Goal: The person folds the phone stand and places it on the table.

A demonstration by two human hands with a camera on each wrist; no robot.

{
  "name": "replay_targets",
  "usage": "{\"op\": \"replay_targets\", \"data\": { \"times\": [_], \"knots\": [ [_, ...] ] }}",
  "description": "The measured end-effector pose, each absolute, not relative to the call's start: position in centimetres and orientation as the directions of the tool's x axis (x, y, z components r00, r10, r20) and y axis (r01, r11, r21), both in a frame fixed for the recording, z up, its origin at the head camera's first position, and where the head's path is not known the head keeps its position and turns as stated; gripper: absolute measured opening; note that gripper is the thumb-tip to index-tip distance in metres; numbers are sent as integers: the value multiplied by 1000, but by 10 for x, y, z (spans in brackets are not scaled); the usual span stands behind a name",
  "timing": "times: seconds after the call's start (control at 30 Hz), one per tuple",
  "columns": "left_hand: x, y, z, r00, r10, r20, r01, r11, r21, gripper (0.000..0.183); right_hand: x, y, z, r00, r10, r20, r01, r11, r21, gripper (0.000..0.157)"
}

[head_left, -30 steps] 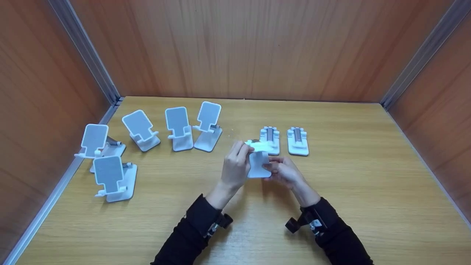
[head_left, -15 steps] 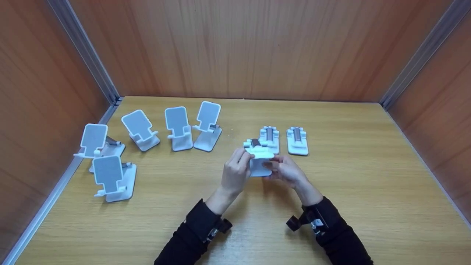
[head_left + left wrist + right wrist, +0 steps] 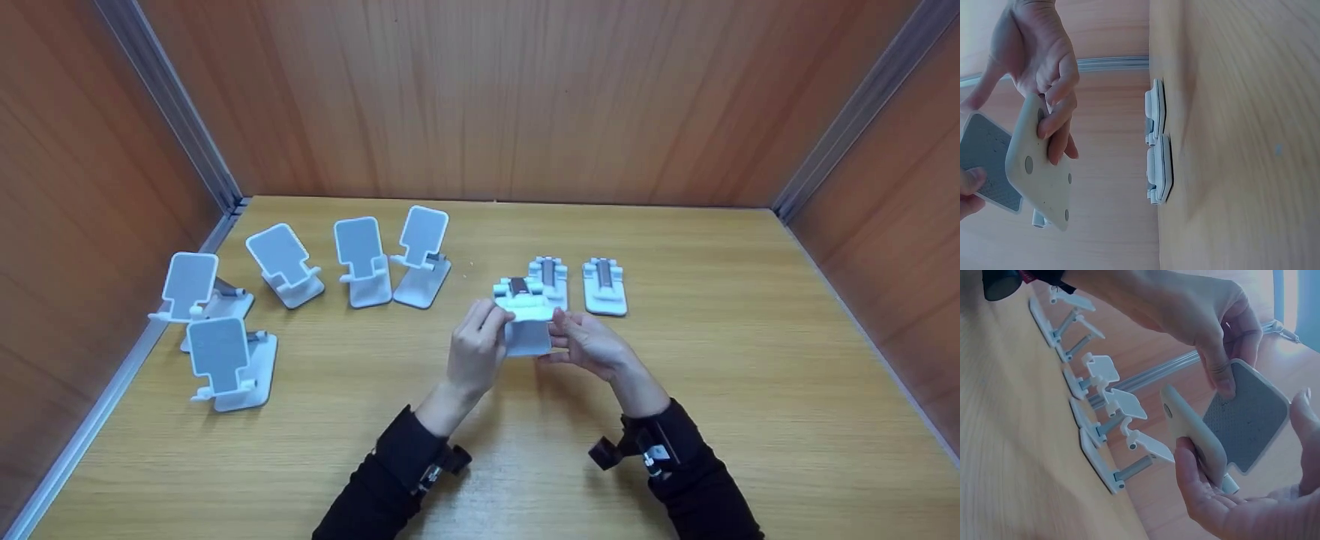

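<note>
A white folding phone stand (image 3: 529, 339) is held above the table between both hands, its plate and base swung apart. My left hand (image 3: 474, 346) pinches the edge of the plate, whose grey pad (image 3: 1251, 413) shows in the right wrist view. Fingers of my right hand (image 3: 598, 349) curl round the edge of the base (image 3: 1039, 160), their tips on its underside with the round grey feet. The right thumb (image 3: 1303, 410) is off the base, close to the plate's corner. Behind the held stand lie two folded phone stands (image 3: 604, 289), one partly hidden by it.
Several unfolded phone stands (image 3: 362, 259) stand at the left and back left of the wooden table (image 3: 750, 375). Wood panels with metal corner strips (image 3: 176, 105) enclose the back and both sides.
The plate of the held stand has tilted up and away, exposing its hinge. My right thumb has come off the base, and the right hand has shifted slightly rightward.
</note>
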State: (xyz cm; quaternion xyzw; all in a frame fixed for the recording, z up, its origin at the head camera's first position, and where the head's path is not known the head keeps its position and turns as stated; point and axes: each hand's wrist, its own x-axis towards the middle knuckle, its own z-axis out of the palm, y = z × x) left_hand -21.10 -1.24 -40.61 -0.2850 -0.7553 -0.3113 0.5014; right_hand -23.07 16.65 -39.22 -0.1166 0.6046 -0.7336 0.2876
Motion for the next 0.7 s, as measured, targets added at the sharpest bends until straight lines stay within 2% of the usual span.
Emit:
{"op": "replay_targets", "data": {
  "times": [0.13, 0.23, 0.33, 0.43, 0.5, 0.7],
  "knots": [
    [-210, -13, -406, -348, 128, 929, 743, 642, 190, 20, -230, 166, -392, -802, -570, -178, 308, -140, -941, 64],
    [-209, -14, -407, -361, 133, 923, 753, 625, 204, 20, -230, 166, -391, -805, -565, -183, 325, -161, -932, 47],
    [-208, -14, -406, -404, 117, 907, 778, 565, 274, 19, -230, 167, -389, -810, -558, -178, 331, -185, -925, 30],
    [-208, -15, -406, -497, 72, 865, 780, 473, 409, 22, -229, 169, -387, -830, -532, -166, 321, -213, -923, 19],
    [-208, -14, -405, -579, 34, 814, 748, 420, 515, 31, -229, 170, -386, -845, -515, -146, 303, -236, -923, 16],
    [-205, -12, -405, -836, -22, 549, 508, 350, 787, 58, -225, 170, -380, -865, -491, -100, 267, -283, -921, 20]
  ]
}}
